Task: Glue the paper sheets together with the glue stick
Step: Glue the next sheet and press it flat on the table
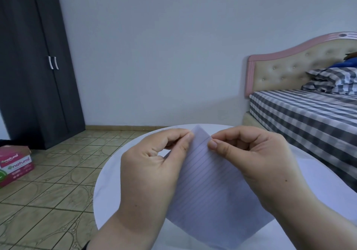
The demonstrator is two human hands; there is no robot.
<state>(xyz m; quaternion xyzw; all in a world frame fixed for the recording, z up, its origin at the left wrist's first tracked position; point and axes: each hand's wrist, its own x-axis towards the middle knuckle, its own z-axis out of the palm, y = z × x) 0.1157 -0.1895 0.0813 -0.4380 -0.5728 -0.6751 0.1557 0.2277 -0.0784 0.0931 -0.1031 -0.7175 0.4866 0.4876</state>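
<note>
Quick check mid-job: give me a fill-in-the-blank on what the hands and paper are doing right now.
1. Both hands pinch the far corner of the ____ paper sheet.
2. The left hand and right hand hold the same ____.
3. The sheet hangs over a round ____ table.
4. The bed stands on the person's ____ side.

Missing words: lined; sheet; white; right

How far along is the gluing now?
Done: cannot tell; no glue stick or glue shows. In hand: left hand and right hand both pinch the far corner of the lined paper over the round white table. Left: pressing the sheets flat.
</note>
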